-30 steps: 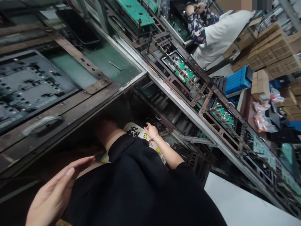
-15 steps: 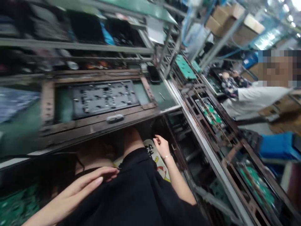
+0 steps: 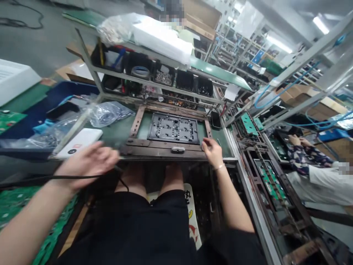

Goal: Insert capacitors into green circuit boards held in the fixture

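My right hand [image 3: 212, 151] is at the front right corner of a brown frame fixture [image 3: 154, 150] on the bench. Its bent fingers touch or nearly touch the rail, the thumb apart from them, and I see nothing held. Inside the frame lies a dark grey rectangular plate [image 3: 174, 129] with cut-outs and small pins. My left hand [image 3: 92, 162] is in the air in front of the bench's left edge, smeared by motion, its fingers partly curled. Close by it are a white box [image 3: 82, 141] with a red mark and a black cable [image 3: 74, 177] crossing the wrist.
Green circuit boards [image 3: 60, 221] lie at the lower left. A dark blue bin [image 3: 16, 145] holds plastic bags. Small-parts bins [image 3: 184, 80] line the shelf behind the fixture. On the right runs a conveyor rail [image 3: 242, 173] with boards in frames; a co-worker's hands [image 3: 299, 140] are beyond it.
My view has swung left and up. My right hand has risen from beside the seat to the frame's corner. My left hand has lifted from my lap towards the bench's left edge.
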`<action>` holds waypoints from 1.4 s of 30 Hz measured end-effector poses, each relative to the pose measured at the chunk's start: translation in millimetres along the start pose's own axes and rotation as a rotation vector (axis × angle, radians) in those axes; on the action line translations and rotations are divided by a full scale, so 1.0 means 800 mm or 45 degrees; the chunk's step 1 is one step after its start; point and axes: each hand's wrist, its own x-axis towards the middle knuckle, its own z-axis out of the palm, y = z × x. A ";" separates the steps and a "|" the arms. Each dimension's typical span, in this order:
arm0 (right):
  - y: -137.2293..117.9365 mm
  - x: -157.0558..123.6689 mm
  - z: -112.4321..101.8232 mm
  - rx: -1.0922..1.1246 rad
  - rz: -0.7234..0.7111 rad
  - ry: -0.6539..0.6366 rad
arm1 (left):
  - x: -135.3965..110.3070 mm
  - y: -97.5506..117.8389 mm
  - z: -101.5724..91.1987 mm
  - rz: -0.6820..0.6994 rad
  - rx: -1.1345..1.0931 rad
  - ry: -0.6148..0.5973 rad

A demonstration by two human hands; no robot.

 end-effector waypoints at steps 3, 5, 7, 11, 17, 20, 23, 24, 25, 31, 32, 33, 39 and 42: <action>-0.006 0.110 0.024 -0.216 -0.204 -0.071 | 0.040 0.017 0.071 -0.359 -0.683 -0.347; -0.009 0.176 0.047 -0.386 -0.251 -0.168 | 0.057 0.021 0.124 -0.560 -0.969 -0.492; -0.012 0.232 0.071 -0.521 -0.246 -0.284 | 0.071 0.021 0.164 -0.722 -1.176 -0.432; -0.014 0.313 0.117 -0.622 -0.245 -0.480 | 0.095 0.018 0.197 -0.909 -1.498 -0.147; -0.019 0.376 0.170 -0.616 -0.219 -0.889 | 0.101 0.012 0.209 -1.055 -1.878 0.018; -0.018 0.379 0.183 -0.665 -0.140 -0.917 | 0.101 0.002 0.214 -1.065 -2.016 0.011; -0.016 0.373 0.188 -0.730 -0.140 -0.827 | 0.103 -0.004 0.218 -1.056 -2.097 -0.035; -0.015 0.371 0.189 -0.751 -0.149 -0.806 | 0.104 -0.005 0.219 -1.054 -2.105 -0.046; -0.014 0.370 0.190 -0.763 -0.157 -0.792 | 0.106 -0.005 0.221 -1.051 -2.109 -0.057; -0.008 0.374 0.193 -0.799 -0.146 -0.749 | 0.112 0.003 0.229 -1.044 -2.137 -0.134; -0.007 0.374 0.193 -0.803 -0.152 -0.738 | 0.112 0.003 0.230 -1.034 -2.148 -0.140; -0.006 0.374 0.193 -0.808 -0.162 -0.727 | 0.112 0.003 0.231 -1.021 -2.158 -0.144; -0.002 0.367 0.196 -0.853 -0.171 -0.665 | 0.112 -0.004 0.233 -1.021 -2.157 -0.191; 0.000 0.367 0.198 -0.843 -0.177 -0.638 | 0.115 -0.010 0.232 -0.998 -2.133 -0.257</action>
